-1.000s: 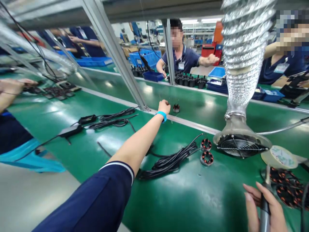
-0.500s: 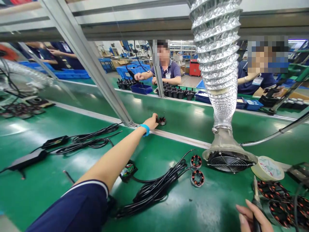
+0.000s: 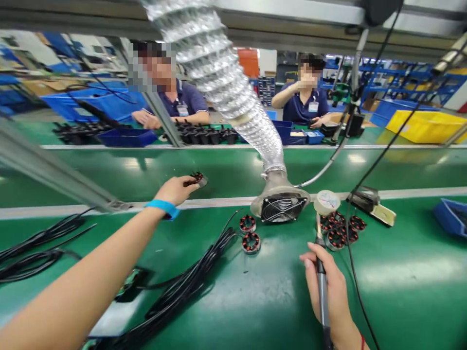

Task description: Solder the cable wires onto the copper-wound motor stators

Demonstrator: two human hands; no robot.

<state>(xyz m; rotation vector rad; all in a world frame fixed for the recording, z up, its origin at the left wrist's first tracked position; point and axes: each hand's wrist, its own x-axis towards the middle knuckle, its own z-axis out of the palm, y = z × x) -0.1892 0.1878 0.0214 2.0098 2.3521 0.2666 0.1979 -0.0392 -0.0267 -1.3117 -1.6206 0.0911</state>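
Observation:
My left hand (image 3: 175, 190), with a blue band at the wrist, reaches out over the green strip beyond the pale rail. Its fingers are closed on a motor stator (image 3: 199, 179) with copper-coloured windings, which is slightly tilted. In my right hand (image 3: 330, 282) is a soldering iron (image 3: 322, 291), its tip pointing away from me. Just beyond that tip, several stators (image 3: 336, 239) lie clustered beside a round pale container (image 3: 327, 202). Two more stators, one nearer (image 3: 251, 243) and one farther (image 3: 247, 223), sit left of my right hand.
A fume hood (image 3: 282, 208) hangs low on a silver duct (image 3: 251, 121). Black cable bundles (image 3: 189, 277) and a circuit board in a housing (image 3: 132, 284) lie at left. A blue bin (image 3: 452, 216) stands at right. Two co-workers sit across the line.
The view has swung right. My left hand, at a stator on the far strip before, now grips it with the stator tilted. My right hand still holds the soldering iron and shows more fully.

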